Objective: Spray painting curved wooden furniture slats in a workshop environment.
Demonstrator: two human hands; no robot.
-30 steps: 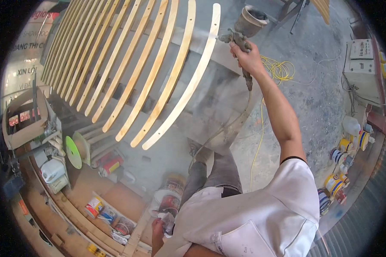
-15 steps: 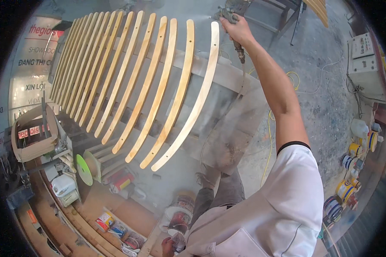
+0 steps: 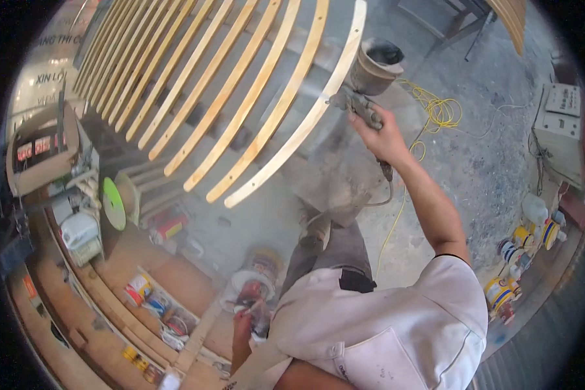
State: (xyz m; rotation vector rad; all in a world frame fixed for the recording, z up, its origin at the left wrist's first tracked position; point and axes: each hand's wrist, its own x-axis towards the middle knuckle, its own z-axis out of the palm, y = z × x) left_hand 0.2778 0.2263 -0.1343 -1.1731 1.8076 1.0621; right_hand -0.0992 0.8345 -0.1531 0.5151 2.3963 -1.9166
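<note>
My right hand (image 3: pixel 385 138) is closed around a spray gun (image 3: pixel 356 108) with a hose (image 3: pixel 389 192) hanging from its lower end. A pale mist shows at the nozzle, beside the middle of the rightmost curved wooden slat (image 3: pixel 311 118). Several similar slats (image 3: pixel 237 123) lie side by side to the left of it, spaced apart on a support. Low in the picture my left hand (image 3: pixel 242 330) is by a round paint bucket (image 3: pixel 260 263). Its fingers look curled around something small and blurred, which I cannot make out.
A dark-mouthed bucket (image 3: pixel 370 79) stands beyond the gun. A coiled yellow hose (image 3: pixel 441 112) lies on the floor to the right. Several paint tubs (image 3: pixel 498 294) line the right side. A green disc (image 3: pixel 114 203) and a white jug (image 3: pixel 78 229) are at left.
My right hand has brought the spray gun nearer, from the far end of the rightmost slat to beside its middle. The view has shifted, and the bucket beyond the gun now shows.
</note>
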